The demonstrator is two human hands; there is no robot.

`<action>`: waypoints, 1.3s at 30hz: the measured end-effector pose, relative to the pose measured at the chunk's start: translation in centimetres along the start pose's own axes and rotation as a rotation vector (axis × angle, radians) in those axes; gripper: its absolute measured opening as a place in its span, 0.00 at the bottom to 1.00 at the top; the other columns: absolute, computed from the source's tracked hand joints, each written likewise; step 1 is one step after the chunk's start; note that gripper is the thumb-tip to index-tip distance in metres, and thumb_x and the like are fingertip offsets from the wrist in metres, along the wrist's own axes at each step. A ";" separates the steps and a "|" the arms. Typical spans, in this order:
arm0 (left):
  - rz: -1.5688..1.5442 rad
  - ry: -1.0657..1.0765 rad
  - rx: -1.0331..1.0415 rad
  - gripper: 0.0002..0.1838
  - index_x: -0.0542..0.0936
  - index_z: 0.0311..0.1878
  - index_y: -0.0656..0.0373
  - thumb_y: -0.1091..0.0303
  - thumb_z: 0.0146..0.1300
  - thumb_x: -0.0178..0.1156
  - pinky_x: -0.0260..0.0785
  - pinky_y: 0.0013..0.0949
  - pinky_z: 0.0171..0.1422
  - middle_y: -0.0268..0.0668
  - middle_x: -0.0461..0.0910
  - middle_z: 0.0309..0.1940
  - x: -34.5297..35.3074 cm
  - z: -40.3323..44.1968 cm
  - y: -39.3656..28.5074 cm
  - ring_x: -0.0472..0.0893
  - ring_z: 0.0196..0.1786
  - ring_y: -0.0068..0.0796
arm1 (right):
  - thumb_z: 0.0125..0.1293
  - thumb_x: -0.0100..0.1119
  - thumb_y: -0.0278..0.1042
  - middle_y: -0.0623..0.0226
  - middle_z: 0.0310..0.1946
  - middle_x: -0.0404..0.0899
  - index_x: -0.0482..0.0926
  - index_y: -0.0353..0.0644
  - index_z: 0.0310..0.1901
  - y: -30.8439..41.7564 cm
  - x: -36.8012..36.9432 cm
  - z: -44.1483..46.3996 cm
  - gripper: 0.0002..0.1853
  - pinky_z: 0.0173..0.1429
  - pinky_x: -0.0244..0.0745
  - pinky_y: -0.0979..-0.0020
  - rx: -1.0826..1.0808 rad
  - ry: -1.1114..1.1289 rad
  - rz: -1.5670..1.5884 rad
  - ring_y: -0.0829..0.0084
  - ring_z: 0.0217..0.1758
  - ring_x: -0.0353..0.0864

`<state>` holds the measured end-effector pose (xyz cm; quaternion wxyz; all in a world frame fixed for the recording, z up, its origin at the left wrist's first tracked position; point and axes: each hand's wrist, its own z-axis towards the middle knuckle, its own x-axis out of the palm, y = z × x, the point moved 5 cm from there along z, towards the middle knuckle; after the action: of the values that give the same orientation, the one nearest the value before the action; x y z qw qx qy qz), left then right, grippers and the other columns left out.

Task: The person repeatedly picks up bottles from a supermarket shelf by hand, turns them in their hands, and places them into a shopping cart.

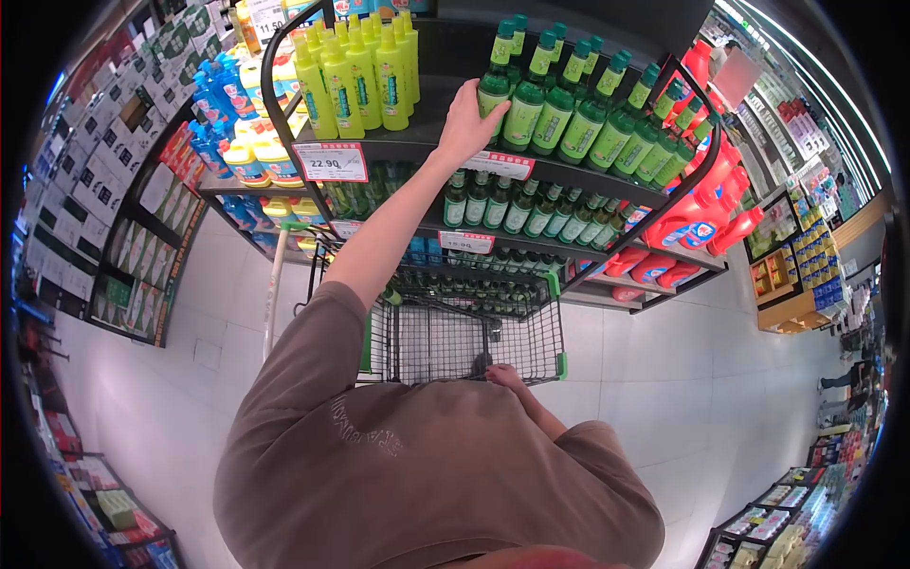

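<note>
At the upper shelf, my left hand (468,119) is closed around the leftmost green bottle (494,88) of a tight group of green glass bottles (583,128) with light green labels. That bottle stands upright on the shelf, its lower part partly covered by my fingers. Low in front of my body, my right hand (503,376) is at the near edge of a wire shopping cart (531,341) with green corners. Its fingers look curled, but whether they grip the cart or something small is not clear.
Yellow-green bottles (365,81) stand left of the green ones, above a 22.90 price tag (331,163). Darker green bottles (517,209) fill the shelf below. Red detergent jugs (687,218) are on the right, blue bottles (223,90) on the left. The floor (673,379) is pale tile.
</note>
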<state>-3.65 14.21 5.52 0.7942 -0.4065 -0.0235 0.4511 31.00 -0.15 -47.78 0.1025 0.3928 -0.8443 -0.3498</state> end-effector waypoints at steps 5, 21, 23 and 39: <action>0.054 -0.126 0.074 0.27 0.66 0.54 0.68 0.61 0.58 0.62 0.68 0.39 0.53 0.51 0.75 0.46 -1.5 -0.3 0.1 0.76 0.49 0.45 | 0.61 0.58 0.40 0.68 0.32 0.81 0.79 0.38 0.42 -2.1 -0.2 1.9 0.14 0.32 0.72 0.80 -0.003 0.009 0.059 0.79 0.30 0.78; -0.068 0.032 -0.164 0.28 0.67 0.55 0.67 0.62 0.56 0.63 0.68 0.38 0.52 0.50 0.74 0.46 -9.2 -15.9 -5.2 0.76 0.49 0.47 | 0.72 0.38 0.53 0.60 0.50 0.76 0.70 0.38 0.54 33.5 2.2 -12.6 0.25 0.58 0.66 0.68 -0.645 0.244 0.405 0.71 0.54 0.74; -0.019 0.081 -0.227 0.27 0.66 0.56 0.67 0.64 0.57 0.63 0.67 0.35 0.53 0.47 0.74 0.46 -8.4 -19.5 -4.7 0.76 0.49 0.38 | 0.73 0.34 0.51 0.60 0.50 0.76 0.68 0.37 0.55 38.3 2.5 -16.5 0.25 0.59 0.66 0.68 -0.845 0.206 0.477 0.70 0.54 0.74; -0.441 0.273 -0.617 0.23 0.68 0.55 0.65 0.63 0.61 0.59 0.68 0.32 0.49 0.40 0.75 0.45 -4.7 -33.4 0.0 0.76 0.45 0.31 | 0.71 0.46 0.46 0.78 0.16 0.57 0.62 0.45 0.24 37.9 8.2 -18.6 0.19 0.26 0.60 0.79 -0.717 0.169 0.449 0.84 0.18 0.58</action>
<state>7.09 -10.09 -15.28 0.7084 -0.6673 -0.1386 0.1834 11.46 1.28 -9.47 0.3748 0.1663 -0.7226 -0.5565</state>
